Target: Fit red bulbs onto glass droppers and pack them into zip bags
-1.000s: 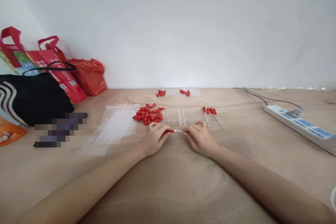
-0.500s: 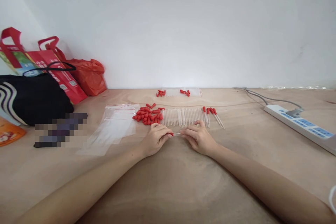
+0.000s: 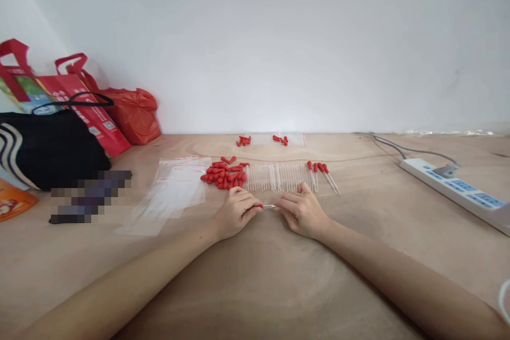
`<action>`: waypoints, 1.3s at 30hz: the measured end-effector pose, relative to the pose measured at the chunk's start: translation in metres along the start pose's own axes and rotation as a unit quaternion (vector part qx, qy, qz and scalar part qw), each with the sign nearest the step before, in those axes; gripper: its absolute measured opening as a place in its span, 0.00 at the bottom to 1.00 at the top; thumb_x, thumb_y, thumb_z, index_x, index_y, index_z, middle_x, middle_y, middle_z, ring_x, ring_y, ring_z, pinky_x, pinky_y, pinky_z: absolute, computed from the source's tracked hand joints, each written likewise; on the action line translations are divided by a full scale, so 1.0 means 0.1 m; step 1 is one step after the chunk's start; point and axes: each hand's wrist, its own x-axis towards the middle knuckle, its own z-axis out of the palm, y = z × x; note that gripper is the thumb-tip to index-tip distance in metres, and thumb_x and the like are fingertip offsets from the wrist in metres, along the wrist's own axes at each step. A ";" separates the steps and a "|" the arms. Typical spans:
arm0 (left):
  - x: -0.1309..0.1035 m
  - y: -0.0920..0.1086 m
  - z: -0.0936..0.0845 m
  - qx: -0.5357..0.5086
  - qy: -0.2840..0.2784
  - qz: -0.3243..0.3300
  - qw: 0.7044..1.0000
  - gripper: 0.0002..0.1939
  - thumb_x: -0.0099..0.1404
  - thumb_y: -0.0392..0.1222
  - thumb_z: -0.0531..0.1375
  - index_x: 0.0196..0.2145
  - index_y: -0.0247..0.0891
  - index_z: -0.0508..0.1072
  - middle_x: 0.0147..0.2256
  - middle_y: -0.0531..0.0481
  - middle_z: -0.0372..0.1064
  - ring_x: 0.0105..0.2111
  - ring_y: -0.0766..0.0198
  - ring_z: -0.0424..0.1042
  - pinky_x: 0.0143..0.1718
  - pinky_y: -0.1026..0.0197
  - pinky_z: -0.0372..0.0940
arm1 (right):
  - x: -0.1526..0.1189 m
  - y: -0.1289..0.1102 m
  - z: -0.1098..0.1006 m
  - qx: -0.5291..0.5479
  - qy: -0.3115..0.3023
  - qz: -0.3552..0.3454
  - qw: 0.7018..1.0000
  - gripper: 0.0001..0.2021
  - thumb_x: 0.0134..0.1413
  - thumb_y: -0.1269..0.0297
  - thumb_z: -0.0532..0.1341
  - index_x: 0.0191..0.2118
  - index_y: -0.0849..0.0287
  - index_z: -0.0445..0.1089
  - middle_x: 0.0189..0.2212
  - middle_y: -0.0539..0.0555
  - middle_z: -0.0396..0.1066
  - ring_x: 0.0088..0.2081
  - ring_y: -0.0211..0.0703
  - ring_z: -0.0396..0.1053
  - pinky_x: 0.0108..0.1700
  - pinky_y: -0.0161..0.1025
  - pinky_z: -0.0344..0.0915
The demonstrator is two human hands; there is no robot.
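Just below centre of frame, left hand [image 3: 240, 211] pinches red bulb [image 3: 261, 206], right hand [image 3: 299, 210] pinches clear tube [image 3: 269, 206], parts meeting end to end
Compared with a second ago, left fingers cover more of the bulb, only its end shows; grip now sits by the joint, so the two are probably being pushed together, seating depth can't tell; loose bulbs [image 3: 223, 174] and row of tubes [image 3: 274, 178] just above hands, capped tubes [image 3: 320, 167] right of the row
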 end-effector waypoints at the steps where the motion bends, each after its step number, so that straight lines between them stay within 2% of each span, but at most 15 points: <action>1: 0.00 0.00 0.00 0.003 0.000 0.003 1.000 0.11 0.65 0.40 0.49 0.31 0.35 0.68 0.26 0.52 0.69 0.27 0.68 0.65 0.39 0.60 0.52 | 0.00 0.00 0.00 -0.003 0.002 -0.002 1.000 0.10 0.54 0.70 0.50 0.30 0.60 0.68 0.22 0.49 0.66 0.24 0.34 0.56 0.33 0.39 0.42; 9: 0.01 0.03 0.00 0.020 -0.026 0.019 0.999 0.12 0.65 0.41 0.47 0.29 0.36 0.67 0.26 0.52 0.69 0.27 0.67 0.64 0.38 0.59 0.50 | 0.02 -0.04 -0.01 0.016 -0.011 -0.006 1.000 0.10 0.54 0.71 0.49 0.28 0.62 0.66 0.21 0.49 0.65 0.22 0.33 0.54 0.32 0.38 0.42; 24: -0.01 0.01 0.03 0.035 -0.032 0.026 0.999 0.11 0.65 0.40 0.47 0.30 0.36 0.67 0.27 0.51 0.68 0.28 0.66 0.64 0.39 0.58 0.49 | 0.05 -0.11 0.06 0.001 -0.037 0.008 0.999 0.13 0.56 0.70 0.46 0.25 0.61 0.64 0.21 0.50 0.64 0.22 0.35 0.53 0.32 0.38 0.42; 29: 0.00 0.03 0.02 0.038 -0.048 0.002 0.998 0.12 0.65 0.40 0.47 0.31 0.36 0.67 0.27 0.51 0.68 0.29 0.66 0.64 0.40 0.58 0.50 | 0.07 -0.11 0.06 0.000 -0.041 0.015 0.999 0.14 0.58 0.69 0.46 0.28 0.62 0.66 0.22 0.51 0.66 0.23 0.35 0.55 0.32 0.37 0.43; 36: -0.03 -0.07 0.04 0.029 0.001 -0.022 0.999 0.09 0.64 0.42 0.51 0.36 0.39 0.69 0.29 0.53 0.68 0.30 0.67 0.65 0.41 0.58 0.49 | 0.04 -0.06 -0.04 -0.066 -0.027 -0.001 0.997 0.10 0.55 0.70 0.50 0.34 0.58 0.68 0.30 0.53 0.68 0.31 0.39 0.59 0.36 0.39 0.45; 39: -0.05 -0.11 0.02 0.053 0.031 -0.066 0.996 0.11 0.63 0.41 0.52 0.43 0.39 0.67 0.33 0.50 0.67 0.35 0.64 0.65 0.42 0.58 0.49 | -0.02 0.05 -0.13 -0.092 0.018 0.041 0.995 0.10 0.54 0.70 0.50 0.34 0.58 0.69 0.30 0.54 0.68 0.33 0.41 0.60 0.37 0.40 0.45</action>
